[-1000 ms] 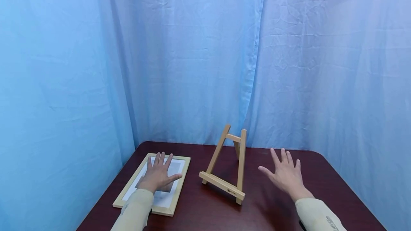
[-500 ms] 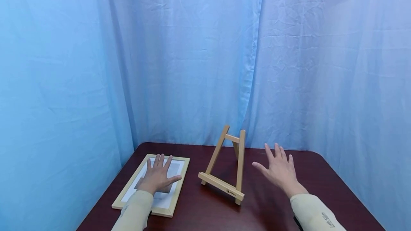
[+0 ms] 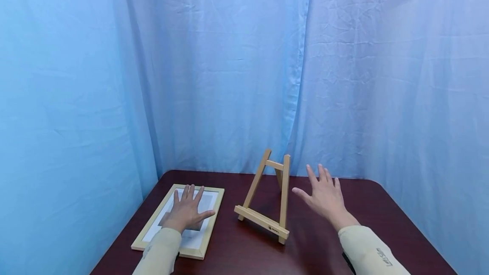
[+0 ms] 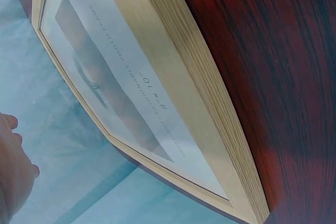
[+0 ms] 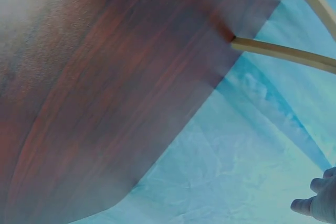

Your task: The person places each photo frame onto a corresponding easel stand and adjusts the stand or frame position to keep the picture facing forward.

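Note:
A photo frame [image 3: 212,224] with a pale wood border lies flat on the table's left side. In the left wrist view the frame [image 4: 173,72] shows a printed insert marked 8" x 10". My left hand [image 3: 185,212] is spread above it, and the wrist view shows a gap between hand and frame. A small wooden easel [image 3: 284,194] stands upright at the middle of the table. My right hand [image 3: 324,196] hovers to the right of the easel, fingers spread and holding nothing. One easel leg [image 5: 283,51] appears at the right wrist view's upper right.
The dark red-brown table [image 3: 378,215] has rounded far corners. Blue curtains [image 3: 229,75] hang behind it and along both sides, close to its edges.
My right hand has moved left and slightly up, nearer the easel. My left hand stays over the photo frame. The whole view has shifted slightly.

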### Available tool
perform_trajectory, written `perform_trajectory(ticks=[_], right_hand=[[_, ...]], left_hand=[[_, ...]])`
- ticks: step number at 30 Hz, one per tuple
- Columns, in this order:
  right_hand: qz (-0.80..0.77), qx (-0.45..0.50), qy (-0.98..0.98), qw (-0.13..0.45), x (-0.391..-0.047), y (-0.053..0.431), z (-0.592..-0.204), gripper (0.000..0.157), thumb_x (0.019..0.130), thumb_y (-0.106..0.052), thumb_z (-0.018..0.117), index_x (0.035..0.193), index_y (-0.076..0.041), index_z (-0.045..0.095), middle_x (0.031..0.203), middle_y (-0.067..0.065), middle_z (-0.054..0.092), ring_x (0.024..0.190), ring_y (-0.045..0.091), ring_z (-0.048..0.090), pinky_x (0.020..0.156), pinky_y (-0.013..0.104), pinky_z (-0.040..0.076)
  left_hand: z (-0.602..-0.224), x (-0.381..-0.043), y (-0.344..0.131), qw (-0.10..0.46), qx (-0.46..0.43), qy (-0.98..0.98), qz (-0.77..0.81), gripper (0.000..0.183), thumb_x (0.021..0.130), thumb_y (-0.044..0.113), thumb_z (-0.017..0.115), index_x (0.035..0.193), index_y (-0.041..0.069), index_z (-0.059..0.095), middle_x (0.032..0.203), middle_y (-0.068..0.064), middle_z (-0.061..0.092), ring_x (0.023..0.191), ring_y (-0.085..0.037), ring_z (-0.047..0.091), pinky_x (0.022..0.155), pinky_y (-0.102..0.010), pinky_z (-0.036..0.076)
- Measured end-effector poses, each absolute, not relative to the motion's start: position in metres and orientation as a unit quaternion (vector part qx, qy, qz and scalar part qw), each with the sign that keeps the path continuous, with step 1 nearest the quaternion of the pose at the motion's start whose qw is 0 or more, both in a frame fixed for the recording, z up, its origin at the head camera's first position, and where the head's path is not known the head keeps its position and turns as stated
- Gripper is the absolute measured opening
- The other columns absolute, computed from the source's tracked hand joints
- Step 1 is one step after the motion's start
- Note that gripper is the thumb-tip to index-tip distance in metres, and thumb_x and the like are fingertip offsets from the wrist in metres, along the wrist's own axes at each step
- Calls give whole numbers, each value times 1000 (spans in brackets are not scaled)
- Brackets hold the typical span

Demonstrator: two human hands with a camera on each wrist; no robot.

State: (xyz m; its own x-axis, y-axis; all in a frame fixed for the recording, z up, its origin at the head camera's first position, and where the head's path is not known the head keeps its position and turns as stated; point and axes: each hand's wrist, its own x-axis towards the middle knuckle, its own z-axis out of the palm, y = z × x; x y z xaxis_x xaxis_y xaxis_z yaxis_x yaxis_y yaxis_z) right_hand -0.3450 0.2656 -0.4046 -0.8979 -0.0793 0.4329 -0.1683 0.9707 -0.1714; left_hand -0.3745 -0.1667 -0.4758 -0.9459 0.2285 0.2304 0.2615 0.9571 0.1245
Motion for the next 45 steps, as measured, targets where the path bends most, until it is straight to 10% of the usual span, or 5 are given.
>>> perform_trajectory(ticks=[45], right_hand=[[125,110,-962,218,-348,188,-369,93,89,-71,53,160,-20,23,162,22,17,146,43,17,114,65,10]], left_hand=[[-473,-377,-174,95,-123,-985,-80,98,86,71,56,156,7,32,156,-29,27,146,-45,15,111,-70,1]])
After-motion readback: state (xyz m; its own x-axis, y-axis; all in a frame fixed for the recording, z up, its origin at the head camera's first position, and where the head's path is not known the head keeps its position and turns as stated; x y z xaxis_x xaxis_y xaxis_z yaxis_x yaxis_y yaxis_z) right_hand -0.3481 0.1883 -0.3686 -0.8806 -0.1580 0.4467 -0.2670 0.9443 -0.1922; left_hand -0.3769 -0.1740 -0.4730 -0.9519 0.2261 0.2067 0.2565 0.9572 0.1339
